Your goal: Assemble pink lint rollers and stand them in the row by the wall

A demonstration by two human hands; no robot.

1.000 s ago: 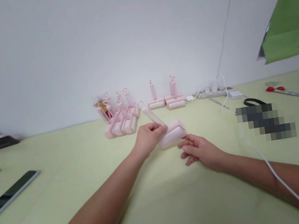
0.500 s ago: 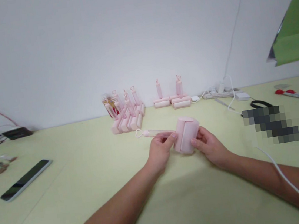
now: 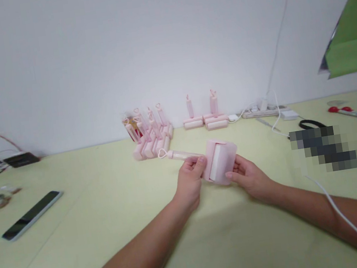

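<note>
A pink lint roller point(image 3: 220, 162) is held between both hands over the table, its head tilted. Its cover stands partly open, with the white roll showing in the gap. My left hand point(image 3: 189, 178) is closed round the handle close to the head, thumb on top. The clear handle point(image 3: 181, 155) points left and ends in a heart-shaped loop. My right hand point(image 3: 248, 175) grips the right side of the cover, thumb in front and fingers behind, where they are partly hidden.
Several similar pink lint rollers point(image 3: 151, 147) stand grouped by the wall, with more rollers point(image 3: 193, 123) to their right. A phone point(image 3: 32, 216) lies at left. At right are a power strip point(image 3: 264, 112), a white cable point(image 3: 339, 213) and red-ended tools point(image 3: 346, 110).
The cover on the roller's head has turned open, baring the white roll. My left hand has shifted slightly left with the handle.
</note>
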